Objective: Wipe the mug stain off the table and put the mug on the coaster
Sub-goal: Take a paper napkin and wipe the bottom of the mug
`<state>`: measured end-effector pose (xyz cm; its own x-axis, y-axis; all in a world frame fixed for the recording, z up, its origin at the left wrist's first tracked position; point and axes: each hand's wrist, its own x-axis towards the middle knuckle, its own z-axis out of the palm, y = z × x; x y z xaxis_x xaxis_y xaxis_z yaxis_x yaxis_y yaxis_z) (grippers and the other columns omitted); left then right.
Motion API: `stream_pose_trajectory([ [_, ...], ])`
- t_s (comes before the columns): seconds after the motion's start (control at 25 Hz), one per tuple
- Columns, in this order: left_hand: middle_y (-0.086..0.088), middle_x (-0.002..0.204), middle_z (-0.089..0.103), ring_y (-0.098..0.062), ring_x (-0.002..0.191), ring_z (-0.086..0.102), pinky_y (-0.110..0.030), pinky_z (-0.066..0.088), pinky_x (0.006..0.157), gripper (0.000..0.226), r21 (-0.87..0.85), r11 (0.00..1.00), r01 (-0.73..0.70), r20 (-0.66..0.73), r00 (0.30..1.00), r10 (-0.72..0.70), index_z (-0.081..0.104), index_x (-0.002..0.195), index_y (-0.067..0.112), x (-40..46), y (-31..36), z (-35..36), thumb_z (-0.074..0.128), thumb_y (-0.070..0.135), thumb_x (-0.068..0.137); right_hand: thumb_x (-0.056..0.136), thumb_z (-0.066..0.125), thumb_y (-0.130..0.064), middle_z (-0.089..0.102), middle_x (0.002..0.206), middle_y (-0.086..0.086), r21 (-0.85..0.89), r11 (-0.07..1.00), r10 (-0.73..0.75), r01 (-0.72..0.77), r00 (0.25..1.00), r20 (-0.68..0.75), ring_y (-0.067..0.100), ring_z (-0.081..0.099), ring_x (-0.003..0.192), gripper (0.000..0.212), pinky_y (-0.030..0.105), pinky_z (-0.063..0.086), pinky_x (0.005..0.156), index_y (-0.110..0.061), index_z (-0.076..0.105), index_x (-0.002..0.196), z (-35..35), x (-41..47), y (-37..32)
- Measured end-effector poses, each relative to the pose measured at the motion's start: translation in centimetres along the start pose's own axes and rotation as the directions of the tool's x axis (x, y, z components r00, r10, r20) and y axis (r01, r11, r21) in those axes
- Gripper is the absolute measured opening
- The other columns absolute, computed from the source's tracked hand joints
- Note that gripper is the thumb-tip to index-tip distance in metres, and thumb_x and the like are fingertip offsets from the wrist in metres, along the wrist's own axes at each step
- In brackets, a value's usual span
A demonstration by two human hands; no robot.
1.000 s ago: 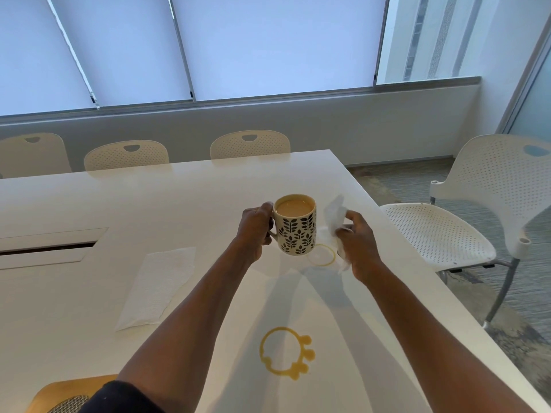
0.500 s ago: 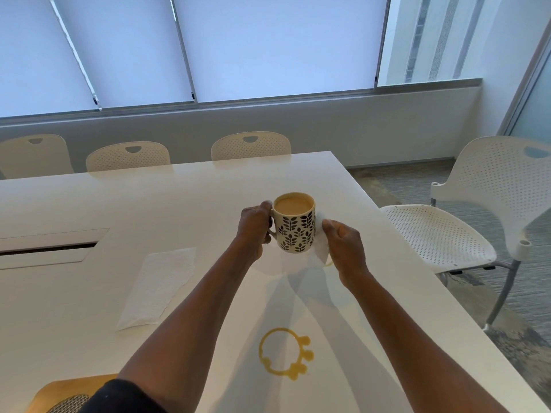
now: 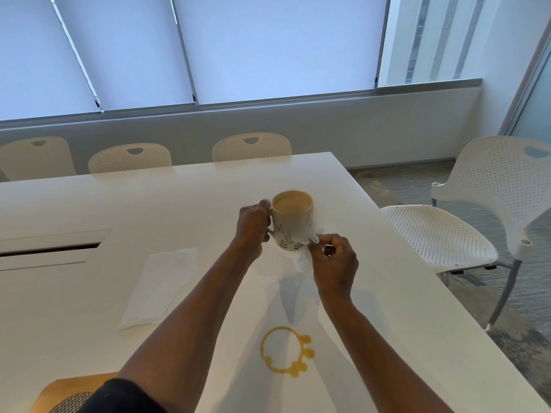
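A leaf-patterned mug (image 3: 290,217) full of milky coffee is held up over the white table (image 3: 179,204) by its handle in my left hand (image 3: 253,226). Just right of the mug, my right hand (image 3: 334,263) pinches a thin white tissue (image 3: 302,260) that drapes against the mug's lower side and partly veils its pattern. A yellow-brown ring stain (image 3: 284,354) with blobs marks the table near me. A wooden coaster (image 3: 68,391) peeks out at the bottom left edge, partly hidden by my sleeve.
A folded white paper towel (image 3: 161,286) lies left of my arms. A cable slot (image 3: 50,248) is cut into the table at far left. White perforated chairs stand at the far side (image 3: 252,146) and to the right (image 3: 465,228).
The mug has risen slightly. My right hand has drawn in toward the mug and brought the tissue against its side, covering the small ring that showed on the table a second ago.
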<state>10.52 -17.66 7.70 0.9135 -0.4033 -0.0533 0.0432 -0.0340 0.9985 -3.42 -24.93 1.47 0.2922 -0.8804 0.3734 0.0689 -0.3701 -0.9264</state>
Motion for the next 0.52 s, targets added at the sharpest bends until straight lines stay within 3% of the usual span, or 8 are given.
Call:
stream_pose_trajectory([
  [0.16, 0.000, 0.056, 0.033, -0.014, 0.049, 0.029, -0.024, 0.025, 0.044, 0.037, -0.004, 1.000, -0.006, -0.022, 1.000, 0.006, 0.039, 0.056, 0.018, -0.2, 0.1, -0.3, 0.046, 0.021, 0.092, 0.079, 0.081, -0.015, 0.061, 0.076, -0.004, -0.018, 0.997, -0.073, 0.073, 0.997, -0.015, 0.008, 0.057, 0.062, 0.010, 0.006, 0.040, 0.057, -0.015, 0.071, 0.076, 0.7, -1.1, -0.7],
  [0.28, -0.001, 0.056, 0.035, -0.016, 0.050, 0.032, -0.025, 0.026, 0.046, 0.036, 0.009, 1.000, -0.008, -0.045, 0.999, 0.008, 0.041, 0.057, 0.017, -0.4, 0.3, -0.3, 0.047, 0.022, 0.091, 0.077, 0.078, -0.004, 0.061, 0.081, -0.004, -0.041, 0.990, -0.132, 0.132, 0.991, 0.008, 0.009, 0.059, 0.068, 0.013, 0.018, 0.051, 0.063, -0.015, 0.072, 0.080, 1.5, -2.3, -1.3],
  [0.44, 0.003, 0.051, 0.039, -0.015, 0.049, 0.038, -0.027, 0.032, 0.050, 0.036, 0.042, 0.999, -0.017, -0.058, 0.998, 0.020, 0.044, 0.056, 0.017, -0.9, 0.3, -0.2, 0.046, 0.023, 0.092, 0.079, 0.075, 0.000, 0.062, 0.089, -0.004, -0.027, 0.986, -0.167, 0.167, 0.986, 0.000, 0.004, 0.060, 0.079, 0.017, 0.015, 0.054, 0.072, -0.015, 0.070, 0.087, 2.3, -3.8, -1.8],
  [0.52, 0.000, 0.054, 0.038, -0.016, 0.049, 0.034, -0.026, 0.029, 0.048, 0.036, 0.045, 0.999, -0.018, -0.044, 0.999, 0.020, 0.043, 0.056, 0.017, -0.9, 0.3, -0.3, 0.046, 0.023, 0.092, 0.083, 0.073, -0.002, 0.063, 0.088, -0.002, 0.010, 0.986, -0.164, 0.164, 0.986, -0.026, 0.011, 0.063, 0.077, 0.014, 0.017, 0.054, 0.069, -0.014, 0.070, 0.089, 2.1, -3.5, -1.9],
])
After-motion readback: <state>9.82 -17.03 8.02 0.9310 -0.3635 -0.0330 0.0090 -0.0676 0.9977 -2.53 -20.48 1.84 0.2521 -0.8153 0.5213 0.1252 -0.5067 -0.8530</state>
